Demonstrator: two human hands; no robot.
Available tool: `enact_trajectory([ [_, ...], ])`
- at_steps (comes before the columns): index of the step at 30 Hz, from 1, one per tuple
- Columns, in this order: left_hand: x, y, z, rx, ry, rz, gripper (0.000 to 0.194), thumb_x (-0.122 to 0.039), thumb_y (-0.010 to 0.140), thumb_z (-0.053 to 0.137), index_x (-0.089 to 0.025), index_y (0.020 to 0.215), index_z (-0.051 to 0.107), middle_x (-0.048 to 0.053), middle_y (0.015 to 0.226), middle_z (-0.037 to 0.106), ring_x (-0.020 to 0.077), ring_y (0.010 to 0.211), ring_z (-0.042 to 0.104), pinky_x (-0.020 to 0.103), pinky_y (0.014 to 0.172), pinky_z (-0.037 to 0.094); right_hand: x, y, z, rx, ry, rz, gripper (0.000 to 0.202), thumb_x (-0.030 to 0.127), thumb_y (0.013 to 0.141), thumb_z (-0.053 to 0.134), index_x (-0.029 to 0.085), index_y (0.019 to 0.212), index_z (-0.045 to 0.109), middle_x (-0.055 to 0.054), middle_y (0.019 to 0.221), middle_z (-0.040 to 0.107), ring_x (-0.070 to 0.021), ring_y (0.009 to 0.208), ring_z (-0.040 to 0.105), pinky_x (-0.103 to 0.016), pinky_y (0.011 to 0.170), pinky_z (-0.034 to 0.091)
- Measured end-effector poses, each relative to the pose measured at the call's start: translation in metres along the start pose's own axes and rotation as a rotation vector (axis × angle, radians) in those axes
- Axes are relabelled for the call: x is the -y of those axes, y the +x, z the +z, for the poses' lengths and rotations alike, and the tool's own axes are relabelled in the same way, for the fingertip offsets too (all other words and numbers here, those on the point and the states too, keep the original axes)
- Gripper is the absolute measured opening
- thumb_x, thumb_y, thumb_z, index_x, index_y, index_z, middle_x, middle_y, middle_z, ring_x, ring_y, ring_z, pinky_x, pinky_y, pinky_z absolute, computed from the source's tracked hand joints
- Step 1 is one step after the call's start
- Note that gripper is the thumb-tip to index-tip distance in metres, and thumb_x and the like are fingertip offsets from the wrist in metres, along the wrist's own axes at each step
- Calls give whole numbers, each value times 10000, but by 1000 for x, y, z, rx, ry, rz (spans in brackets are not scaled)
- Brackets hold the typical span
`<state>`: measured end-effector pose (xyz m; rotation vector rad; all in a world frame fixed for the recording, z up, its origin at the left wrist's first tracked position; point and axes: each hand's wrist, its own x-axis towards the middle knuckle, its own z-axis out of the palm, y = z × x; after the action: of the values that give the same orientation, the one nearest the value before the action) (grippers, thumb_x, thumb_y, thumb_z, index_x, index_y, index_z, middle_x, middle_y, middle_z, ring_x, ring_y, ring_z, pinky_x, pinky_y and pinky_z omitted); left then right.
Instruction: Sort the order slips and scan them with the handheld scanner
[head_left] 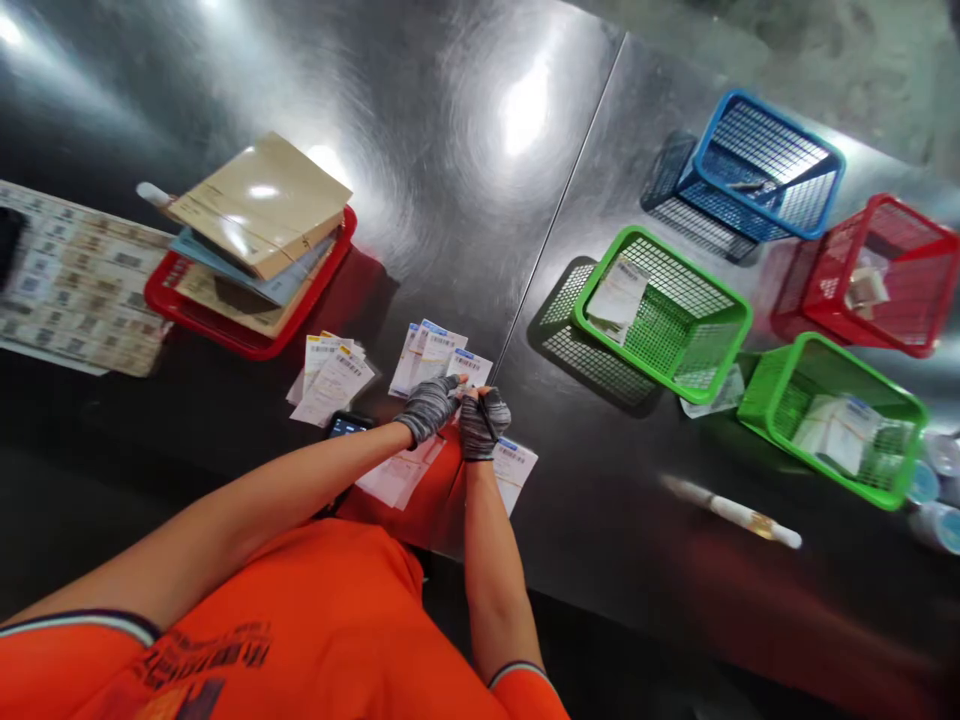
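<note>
My left hand (430, 408), in a grey fingerless glove, has its fingertips closed on the lower edge of a printed paper slip (471, 365) with a blue header and a barcode. My right hand (484, 424), gloved alike, grips a thin dark pen (487, 415) over the same slip. Its tip is hidden by the fingers. Beside my left hand several similar slips (431, 355) lie fanned out, and more slips (405, 475) rest under my left forearm. Another slip pile (514, 470) is partly behind my right wrist. Farther left are slips with yellow headers (334, 378).
A phone (349, 424) lies near the table's front edge. At left, a red basket (259, 350) holds stacked folders (262, 205) beside a sheet of barcodes (82, 280). Rightward stand green baskets (664, 378) (840, 480), a blue basket (765, 215), a red basket (862, 300) and a white marker (739, 513).
</note>
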<state>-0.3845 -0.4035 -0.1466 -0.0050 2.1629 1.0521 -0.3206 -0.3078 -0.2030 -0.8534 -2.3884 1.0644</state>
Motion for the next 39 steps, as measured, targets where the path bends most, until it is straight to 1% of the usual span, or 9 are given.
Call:
enact_trajectory([
  [5, -3, -1, -2, -18, 28, 44, 375, -163, 917, 677, -189, 1281, 763, 99, 1354, 738, 251, 1309, 668, 359, 1174, 483, -1, 1, 2, -26, 6, 8, 281, 377, 911, 424, 223, 734, 579, -32, 663, 662, -185, 622, 619, -322, 674, 511],
  [8, -5, -1, -2, -14, 37, 39, 373, -159, 919, 679, -202, 1280, 764, 87, 1347, 742, 252, 1303, 673, 368, 1175, 484, -2, 1, 3, -27, 4, 19, 263, 365, 908, 435, 226, 736, 577, -29, 671, 668, -184, 638, 626, -320, 688, 519],
  [12, -5, -2, -2, -6, 26, 46, 393, -150, 928, 669, -151, 1315, 737, 120, 1353, 735, 258, 1297, 677, 385, 1178, 485, -3, 0, 4, -29, -5, 42, 230, 328, 913, 428, 226, 772, 580, -35, 721, 682, -190, 683, 642, -327, 723, 527],
  [16, -3, 0, -1, -10, 16, 48, 386, -144, 916, 679, -139, 1296, 743, 135, 1348, 735, 281, 1312, 666, 418, 1175, 491, -3, 0, 4, -13, -19, 56, 202, 323, 895, 454, 234, 747, 559, -13, 679, 645, -186, 650, 616, -320, 700, 506],
  [21, -1, 1, 0, -10, 11, 55, 388, -140, 918, 668, -133, 1299, 741, 127, 1341, 742, 262, 1291, 677, 384, 1164, 495, -1, -1, 2, -11, -26, 67, 205, 317, 906, 447, 230, 755, 554, -18, 691, 645, -182, 658, 614, -323, 721, 504],
  [26, 0, 1, -1, -16, 13, 44, 385, -145, 904, 674, -164, 1279, 758, 109, 1310, 760, 262, 1276, 685, 388, 1146, 509, -2, -1, 3, -10, -38, 81, 197, 328, 887, 450, 235, 737, 537, -24, 684, 650, -185, 642, 617, -321, 696, 502],
  [32, -2, -1, -1, -23, 28, 48, 376, -141, 901, 663, -189, 1258, 772, 83, 1268, 779, 241, 1261, 689, 334, 1131, 507, 0, -1, 2, -4, -46, 86, 223, 350, 894, 432, 243, 719, 521, -10, 648, 632, -185, 617, 605, -322, 690, 504],
  [36, -2, 0, 0, -18, 42, 38, 417, -158, 899, 679, -161, 1311, 745, 106, 1260, 779, 237, 1182, 722, 324, 1062, 555, 3, -1, 0, -11, -41, 78, 211, 336, 877, 447, 245, 693, 494, -5, 615, 588, -185, 594, 585, -328, 670, 496],
  [39, 0, 1, 0, -12, 46, 38, 445, -179, 905, 673, -185, 1347, 727, 88, 1259, 781, 243, 1221, 703, 353, 1089, 543, 4, 0, -1, -20, -33, 78, 180, 328, 856, 467, 247, 697, 483, -4, 623, 584, -183, 595, 582, -332, 672, 500],
])
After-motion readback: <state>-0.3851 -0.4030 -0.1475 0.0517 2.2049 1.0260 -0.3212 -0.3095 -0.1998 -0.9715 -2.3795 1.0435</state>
